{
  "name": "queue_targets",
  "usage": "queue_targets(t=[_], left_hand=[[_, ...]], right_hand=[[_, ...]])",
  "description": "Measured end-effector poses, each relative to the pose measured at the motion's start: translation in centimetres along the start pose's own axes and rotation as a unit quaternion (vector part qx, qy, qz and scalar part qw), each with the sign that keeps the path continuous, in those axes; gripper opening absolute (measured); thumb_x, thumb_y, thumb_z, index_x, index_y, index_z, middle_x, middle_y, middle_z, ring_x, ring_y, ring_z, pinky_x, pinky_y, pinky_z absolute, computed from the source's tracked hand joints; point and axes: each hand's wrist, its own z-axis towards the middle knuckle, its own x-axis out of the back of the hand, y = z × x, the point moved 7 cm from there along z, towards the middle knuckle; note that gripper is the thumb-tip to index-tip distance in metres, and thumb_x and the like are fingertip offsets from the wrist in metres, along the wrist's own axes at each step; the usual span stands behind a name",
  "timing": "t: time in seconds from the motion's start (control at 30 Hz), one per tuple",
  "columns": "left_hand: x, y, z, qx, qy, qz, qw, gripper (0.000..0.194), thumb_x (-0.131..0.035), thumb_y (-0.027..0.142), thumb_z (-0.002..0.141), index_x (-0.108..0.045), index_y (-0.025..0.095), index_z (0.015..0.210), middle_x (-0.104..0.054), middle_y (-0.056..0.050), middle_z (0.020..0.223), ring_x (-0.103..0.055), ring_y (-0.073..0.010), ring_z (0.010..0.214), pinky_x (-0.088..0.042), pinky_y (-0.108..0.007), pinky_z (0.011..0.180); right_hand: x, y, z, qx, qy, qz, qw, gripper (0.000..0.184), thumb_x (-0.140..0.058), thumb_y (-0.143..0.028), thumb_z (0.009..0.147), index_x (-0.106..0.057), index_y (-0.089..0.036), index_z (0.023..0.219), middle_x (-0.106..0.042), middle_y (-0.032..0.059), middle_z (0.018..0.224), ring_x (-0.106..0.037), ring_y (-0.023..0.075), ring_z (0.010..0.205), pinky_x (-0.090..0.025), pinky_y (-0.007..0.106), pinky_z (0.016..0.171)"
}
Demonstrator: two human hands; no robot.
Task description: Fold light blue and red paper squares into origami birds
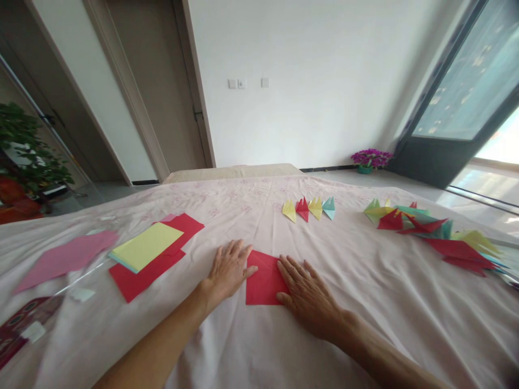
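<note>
A folded red paper square [263, 281] lies on the pale pink cloth [365, 281] in front of me. My left hand [227, 270] rests flat at its left edge, fingers stretched out and thumb touching the paper. My right hand [306, 294] lies flat on the paper's right edge, fingers spread and pressing down. Neither hand grips anything.
A stack of yellow and red sheets [148, 251] and a pink sheet [67, 258] lie to the left. Several small folded paper pieces [308, 208] sit in a row beyond; a heap of folded pieces [430, 232] lies at the right. A potted plant [28, 156] stands far left.
</note>
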Motion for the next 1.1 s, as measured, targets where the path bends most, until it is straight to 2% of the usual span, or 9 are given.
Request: queue_targets(t=[0.1,0.2,0.33,0.47,0.6,0.77,0.93,1.0,1.1], left_hand=[[0.4,-0.9,0.7,0.036,-0.008,-0.018,0.999,0.054,-0.046,0.048,0.093,-0.041,0.026,0.142,-0.035,-0.01,0.152,-0.029,-0.0321,0.14,-0.025,-0.052,0.11],[1.2,-0.8,0.5,0.065,0.003,-0.024,0.998,0.045,-0.045,0.037,0.095,-0.05,0.017,0.134,-0.047,-0.015,0.143,-0.041,-0.0299,0.133,-0.032,-0.045,0.107],[2.4,0.6,-1.5,0.106,0.021,-0.042,0.993,0.037,-0.045,0.035,0.094,-0.057,0.014,0.122,-0.062,-0.016,0.121,-0.057,-0.027,0.114,-0.041,-0.038,0.097],[2.5,1.5,-3.1,0.128,0.007,-0.07,0.989,0.048,-0.053,0.043,0.088,-0.052,0.013,0.126,-0.064,-0.015,0.118,-0.062,-0.0242,0.108,-0.047,-0.031,0.088],[1.8,0.2,-2.7,0.144,-0.022,-0.085,0.986,0.057,-0.063,0.039,0.081,-0.047,0.015,0.131,-0.067,-0.012,0.119,-0.065,-0.0223,0.106,-0.049,-0.028,0.081],[3.0,-0.7,1.1,0.074,-0.046,-0.06,0.994,0.028,-0.062,0.028,0.08,-0.063,0.023,0.109,-0.073,-0.004,0.102,-0.069,-0.0192,0.091,-0.048,-0.025,0.071],[4.9,2.7,5.0,-0.074,-0.046,-0.001,0.996,0.013,-0.067,0.02,0.076,-0.069,0.024,0.088,-0.072,-0.003,0.097,-0.065,-0.0217,0.096,-0.044,-0.032,0.089],[4.7,4.4,5.2,-0.104,-0.034,0.024,0.994,0.007,-0.063,0.017,0.079,-0.069,0.021,0.082,-0.071,-0.005,0.091,-0.064,-0.0226,0.094,-0.039,-0.038,0.098],[3.8,5.8,4.0,-0.096,0.009,0.059,0.994,0.021,-0.047,0.009,0.088,-0.068,0.014,0.088,-0.068,-0.012,0.093,-0.06,-0.0257,0.097,-0.022,-0.053,0.11]], right_hand=[[0.4,-0.3,0.1,-0.026,-0.03,-0.006,0.999,0.063,-0.038,-0.045,0.098,-0.028,-0.009,0.149,-0.023,0.0124,0.154,-0.023,0.0281,0.143,-0.021,0.05,0.115],[0.6,-0.9,0.1,-0.062,-0.053,-0.018,0.997,0.064,-0.042,-0.043,0.097,-0.03,-0.008,0.148,-0.024,0.0148,0.154,-0.026,0.0301,0.142,-0.025,0.051,0.113],[1.9,-1.8,-0.2,-0.102,-0.017,-0.035,0.994,0.054,-0.044,-0.04,0.096,-0.044,-0.009,0.141,-0.038,0.0188,0.149,-0.039,0.034,0.134,-0.033,0.052,0.107],[4.1,-3.5,-0.5,-0.088,-0.006,0.014,0.996,0.029,-0.047,-0.033,0.095,-0.065,-0.015,0.11,-0.064,0.016,0.116,-0.057,0.0293,0.107,-0.045,0.045,0.092],[5.5,-4.8,-0.8,-0.081,-0.065,0.071,0.992,0.021,-0.046,-0.022,0.093,-0.066,-0.015,0.097,-0.064,0.0144,0.103,-0.059,0.0259,0.092,-0.049,0.037,0.077],[5.6,-6.8,-0.8,0.012,-0.077,0.108,0.991,0.02,-0.045,-0.017,0.09,-0.065,-0.015,0.095,-0.063,0.0126,0.099,-0.057,0.0258,0.092,-0.047,0.036,0.076],[4.6,-6.5,0.7,0.029,-0.063,0.175,0.982,0.018,-0.051,-0.023,0.087,-0.062,-0.018,0.1,-0.06,0.0098,0.108,-0.056,0.022,0.094,-0.045,0.032,0.077],[4.1,-5.8,1.2,0.035,-0.062,0.178,0.981,0.016,-0.048,-0.02,0.088,-0.062,-0.018,0.097,-0.059,0.0084,0.105,-0.056,0.0202,0.091,-0.044,0.03,0.076],[3.3,-4.0,1.4,0.017,-0.043,0.172,0.984,0.019,-0.046,-0.013,0.087,-0.06,-0.019,0.099,-0.058,0.007,0.102,-0.054,0.0194,0.09,-0.043,0.03,0.075]])
